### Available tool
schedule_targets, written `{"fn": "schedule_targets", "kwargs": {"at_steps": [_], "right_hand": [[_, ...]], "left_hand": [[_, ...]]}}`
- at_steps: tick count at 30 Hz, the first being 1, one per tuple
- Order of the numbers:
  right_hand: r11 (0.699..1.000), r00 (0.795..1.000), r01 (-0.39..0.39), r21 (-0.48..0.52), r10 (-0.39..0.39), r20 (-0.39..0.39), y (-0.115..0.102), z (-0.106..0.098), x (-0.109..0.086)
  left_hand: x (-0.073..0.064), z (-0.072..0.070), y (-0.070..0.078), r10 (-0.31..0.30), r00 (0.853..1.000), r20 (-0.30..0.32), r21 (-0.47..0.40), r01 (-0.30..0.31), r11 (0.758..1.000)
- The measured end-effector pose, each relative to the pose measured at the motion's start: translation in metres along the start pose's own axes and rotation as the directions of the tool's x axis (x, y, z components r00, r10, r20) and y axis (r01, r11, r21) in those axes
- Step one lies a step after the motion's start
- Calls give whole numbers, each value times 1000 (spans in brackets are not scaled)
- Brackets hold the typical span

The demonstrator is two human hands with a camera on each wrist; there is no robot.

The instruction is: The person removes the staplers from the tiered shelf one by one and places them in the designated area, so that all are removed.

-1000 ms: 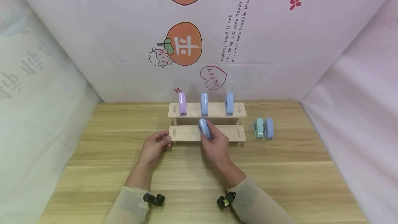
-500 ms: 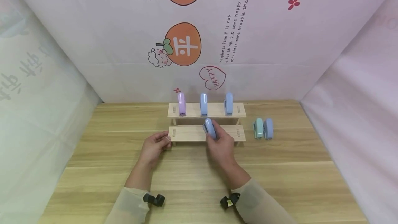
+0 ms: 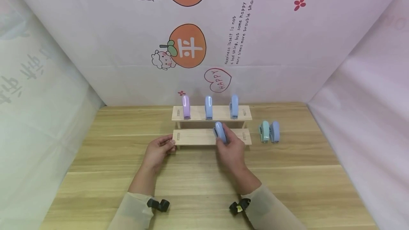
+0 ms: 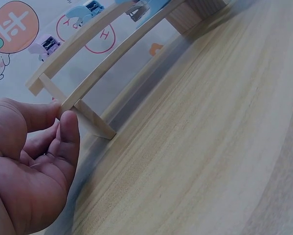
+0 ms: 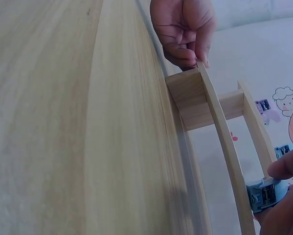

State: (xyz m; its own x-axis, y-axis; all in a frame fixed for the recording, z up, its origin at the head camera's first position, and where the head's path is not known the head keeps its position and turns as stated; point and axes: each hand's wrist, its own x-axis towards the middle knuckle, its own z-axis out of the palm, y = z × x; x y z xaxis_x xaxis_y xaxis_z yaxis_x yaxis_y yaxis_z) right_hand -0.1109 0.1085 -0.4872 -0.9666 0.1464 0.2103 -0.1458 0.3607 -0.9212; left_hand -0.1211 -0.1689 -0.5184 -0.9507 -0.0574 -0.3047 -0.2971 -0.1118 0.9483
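Observation:
My right hand (image 3: 232,150) grips a blue stapler (image 3: 219,132) between thumb and fingers at the lower step of a small two-step wooden shelf (image 3: 195,137), right of its middle. In the right wrist view the stapler's metal end (image 5: 266,194) is right by the step board; contact is hard to tell. At the left end of that step, my left hand (image 3: 158,152) pinches the board's corner, as the left wrist view shows with thumb and fingers (image 4: 69,134). On the upper step stand a purple stapler (image 3: 186,107), a blue stapler (image 3: 208,107) and another blue stapler (image 3: 234,107).
Right of the shelf, a mint green stapler (image 3: 264,131) and a periwinkle stapler (image 3: 274,131) stand side by side on the wooden table (image 3: 198,184). A printed white cloth (image 3: 268,52) hangs behind the shelf, with more white cloth at both sides.
My right hand has moved to the right along the lower step with the blue stapler in its grip. The left hand stays at the shelf's left end.

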Motion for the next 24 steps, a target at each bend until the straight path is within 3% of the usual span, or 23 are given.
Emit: {"fn": "schedule_targets", "kwargs": {"at_steps": [24], "right_hand": [[998, 996, -35, -54, 30, -88, 13, -24, 7]], "left_hand": [[-1, -1, 1, -9, 1000, 11, -7, 9, 1000]]}}
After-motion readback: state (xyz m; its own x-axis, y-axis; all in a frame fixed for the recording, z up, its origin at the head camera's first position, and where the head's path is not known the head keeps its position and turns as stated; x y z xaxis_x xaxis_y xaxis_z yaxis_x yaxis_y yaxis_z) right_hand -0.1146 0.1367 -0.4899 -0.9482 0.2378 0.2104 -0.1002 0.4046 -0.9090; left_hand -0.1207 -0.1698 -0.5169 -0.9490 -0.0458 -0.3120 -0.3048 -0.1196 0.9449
